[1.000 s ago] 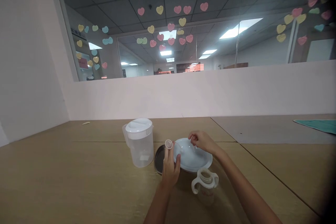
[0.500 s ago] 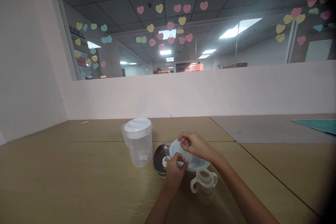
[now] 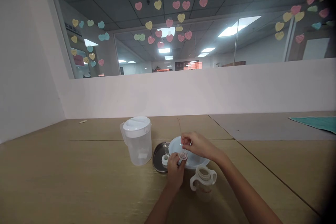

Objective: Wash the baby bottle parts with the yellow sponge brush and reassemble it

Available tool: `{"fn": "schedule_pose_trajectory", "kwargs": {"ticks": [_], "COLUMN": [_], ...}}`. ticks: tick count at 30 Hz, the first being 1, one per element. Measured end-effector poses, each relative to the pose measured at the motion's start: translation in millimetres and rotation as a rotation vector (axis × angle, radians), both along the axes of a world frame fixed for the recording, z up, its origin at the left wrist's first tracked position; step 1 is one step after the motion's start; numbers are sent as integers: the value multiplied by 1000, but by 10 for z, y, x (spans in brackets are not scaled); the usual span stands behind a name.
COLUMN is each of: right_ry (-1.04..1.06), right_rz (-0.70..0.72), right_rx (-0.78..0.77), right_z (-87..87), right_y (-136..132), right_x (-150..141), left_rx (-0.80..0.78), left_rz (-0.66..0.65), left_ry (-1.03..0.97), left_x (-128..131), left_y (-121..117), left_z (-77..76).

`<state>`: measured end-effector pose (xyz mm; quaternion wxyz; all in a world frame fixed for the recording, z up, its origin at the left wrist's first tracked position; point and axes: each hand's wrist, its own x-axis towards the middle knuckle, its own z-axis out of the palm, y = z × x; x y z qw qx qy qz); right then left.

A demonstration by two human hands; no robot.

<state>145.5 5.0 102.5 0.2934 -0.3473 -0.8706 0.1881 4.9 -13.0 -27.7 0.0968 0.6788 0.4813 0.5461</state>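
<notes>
My left hand [image 3: 174, 170] is closed round a small round clear piece [image 3: 182, 155], held up over the near edge of a white bowl [image 3: 190, 159]. My right hand [image 3: 197, 145] hovers above the bowl, its fingers pinched on a thin small part I cannot make out, right above that round piece. A clear two-handled baby cup [image 3: 203, 183] without a lid stands just in front of the bowl. A dark metal plate [image 3: 158, 153] lies left of the bowl with a small white ring piece [image 3: 165, 160] on it.
A clear plastic jug [image 3: 137, 140] with a white lid stands left of the plate on the brown table [image 3: 78, 178]. A teal cloth [image 3: 315, 123] lies at the far right. A low white wall runs behind the table, with a window above it.
My left hand lowered the round piece from beside the bowl's left edge to in front of it. My right hand came in from the bowl's far side to meet it.
</notes>
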Motion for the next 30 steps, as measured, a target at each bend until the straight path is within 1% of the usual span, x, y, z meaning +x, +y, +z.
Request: {"fn": "schedule_pose_trajectory", "kwargs": {"ticks": [6,10,15,17,20,22,26,30], "right_ry": [-50,-114,-19,32,75,85,79,4], "right_rz": [-59,-93,-85,-64,4,22,-6,0], "right_rx": [66,93,70,28,-68,-93,-37,-1], "right_z": [63,42,0,-10,-27,-36,-38,-36], "right_y": [-103,-91,-10,6,19,29,40,20], "right_x": [-36,-64,-39,-24,-17,-16,5,49], "left_rx": [-33,-39,-30,-31,-22,-17,-30,-41], "left_rz": [-24,-46,-59,-53,-36,-32,-48,-83], "left_ry": [-1,-22,-82,-105,-119,-128,-151,-160], "left_x": [5,6,16,22,24,22,24,33], "left_y": [-26,-38,-41,-36,-19,-10,-13,-43], "left_z": [41,58,54,48,32,23,31,63]}}
